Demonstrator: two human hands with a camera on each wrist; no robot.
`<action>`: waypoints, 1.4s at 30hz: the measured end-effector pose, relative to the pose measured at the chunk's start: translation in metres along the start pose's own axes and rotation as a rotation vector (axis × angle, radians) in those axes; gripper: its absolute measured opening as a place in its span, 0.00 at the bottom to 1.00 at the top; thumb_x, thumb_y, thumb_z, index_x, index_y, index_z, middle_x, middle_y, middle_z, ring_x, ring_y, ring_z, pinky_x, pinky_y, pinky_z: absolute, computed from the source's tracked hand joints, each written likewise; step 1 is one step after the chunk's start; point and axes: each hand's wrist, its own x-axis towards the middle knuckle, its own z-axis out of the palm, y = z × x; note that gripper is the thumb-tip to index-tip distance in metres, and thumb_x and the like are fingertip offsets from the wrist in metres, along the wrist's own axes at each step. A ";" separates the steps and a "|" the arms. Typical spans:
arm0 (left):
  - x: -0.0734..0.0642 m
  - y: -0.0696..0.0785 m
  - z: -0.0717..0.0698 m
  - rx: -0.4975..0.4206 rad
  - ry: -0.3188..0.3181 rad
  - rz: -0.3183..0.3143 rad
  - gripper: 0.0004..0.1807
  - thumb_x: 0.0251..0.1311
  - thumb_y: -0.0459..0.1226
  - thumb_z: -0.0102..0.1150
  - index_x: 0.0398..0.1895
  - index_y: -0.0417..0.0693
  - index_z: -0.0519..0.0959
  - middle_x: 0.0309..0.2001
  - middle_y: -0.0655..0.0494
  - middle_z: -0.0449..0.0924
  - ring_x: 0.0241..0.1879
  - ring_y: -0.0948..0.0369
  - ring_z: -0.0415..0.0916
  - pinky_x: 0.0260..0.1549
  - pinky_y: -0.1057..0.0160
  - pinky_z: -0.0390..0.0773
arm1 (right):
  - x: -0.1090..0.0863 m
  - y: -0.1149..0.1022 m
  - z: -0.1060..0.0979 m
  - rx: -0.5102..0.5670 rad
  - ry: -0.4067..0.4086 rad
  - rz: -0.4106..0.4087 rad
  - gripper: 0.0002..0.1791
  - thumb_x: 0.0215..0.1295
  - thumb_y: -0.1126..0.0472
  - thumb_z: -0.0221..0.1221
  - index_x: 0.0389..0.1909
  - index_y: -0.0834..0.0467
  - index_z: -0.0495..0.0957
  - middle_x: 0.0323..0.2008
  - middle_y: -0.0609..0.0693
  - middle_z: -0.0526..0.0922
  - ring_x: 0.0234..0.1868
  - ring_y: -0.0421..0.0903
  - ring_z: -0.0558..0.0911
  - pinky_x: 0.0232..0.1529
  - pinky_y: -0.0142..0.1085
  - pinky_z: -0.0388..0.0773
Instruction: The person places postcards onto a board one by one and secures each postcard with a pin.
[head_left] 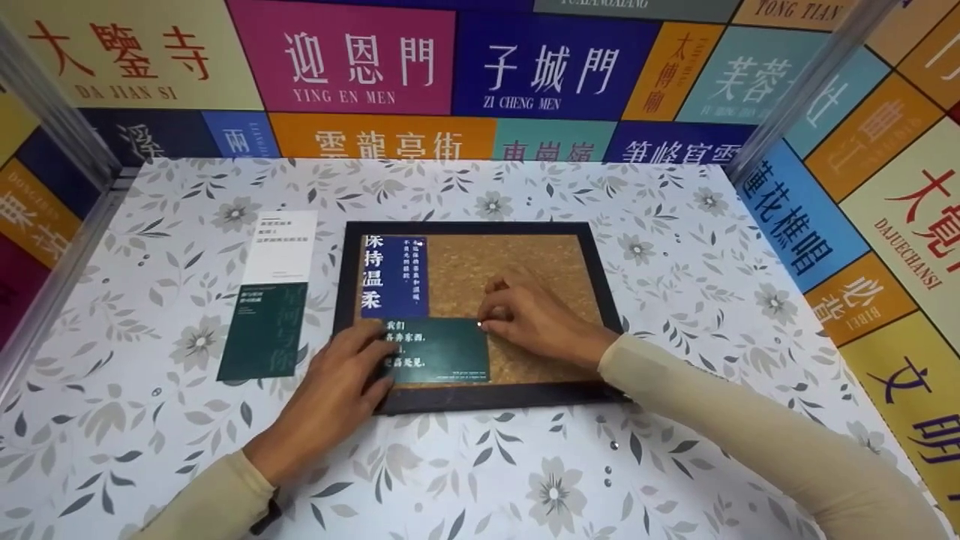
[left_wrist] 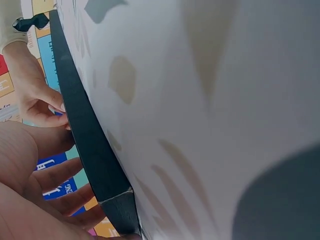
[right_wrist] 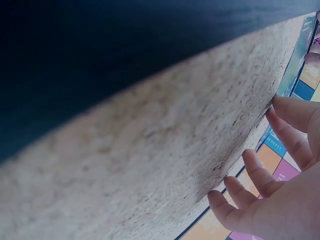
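Note:
A black-framed cork board (head_left: pixel 525 300) lies on the table. Near its lower left, a green card (head_left: pixel 442 356) with white characters lies against the cork. My left hand (head_left: pixel 345 367) rests over the card's left end and the frame edge, its fingers loosely bent. At the card's upper right corner, thumb and index finger of my right hand (head_left: pixel 536 311) pinch a small whitish pin (head_left: pixel 480 324); its shape is mostly hidden. Above the green card sits a blue card (head_left: pixel 397 277), with a small light spot near its top right corner. The right wrist view shows the right fingertips (right_wrist: pixel 275 102) at the cork surface.
Left of the board, a white card (head_left: pixel 281 247) and a dark green card (head_left: pixel 262 330) lie end to end on the floral tablecloth (head_left: pixel 450 472). Colourful panels with large characters (head_left: pixel 360 60) stand behind the table and along its sides.

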 end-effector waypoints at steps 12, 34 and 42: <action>-0.001 -0.021 -0.020 -0.011 0.034 -0.116 0.24 0.71 0.33 0.72 0.68 0.37 0.83 0.74 0.36 0.73 0.75 0.38 0.69 0.74 0.29 0.64 | -0.001 0.002 0.001 0.033 -0.010 0.020 0.06 0.72 0.58 0.74 0.45 0.53 0.94 0.59 0.54 0.82 0.62 0.54 0.76 0.68 0.53 0.70; -0.009 -0.075 -0.051 0.060 0.121 -0.251 0.25 0.71 0.32 0.69 0.67 0.28 0.79 0.72 0.19 0.68 0.73 0.23 0.62 0.66 0.20 0.63 | -0.001 0.000 -0.002 0.019 -0.016 0.018 0.07 0.72 0.57 0.74 0.46 0.52 0.94 0.61 0.55 0.83 0.63 0.55 0.76 0.69 0.53 0.71; -0.009 -0.079 -0.058 0.100 0.102 -0.374 0.30 0.73 0.35 0.69 0.70 0.24 0.74 0.69 0.18 0.68 0.69 0.23 0.63 0.58 0.20 0.69 | -0.001 0.000 -0.003 0.036 -0.020 0.024 0.06 0.72 0.57 0.74 0.46 0.52 0.94 0.61 0.54 0.83 0.64 0.54 0.76 0.69 0.53 0.71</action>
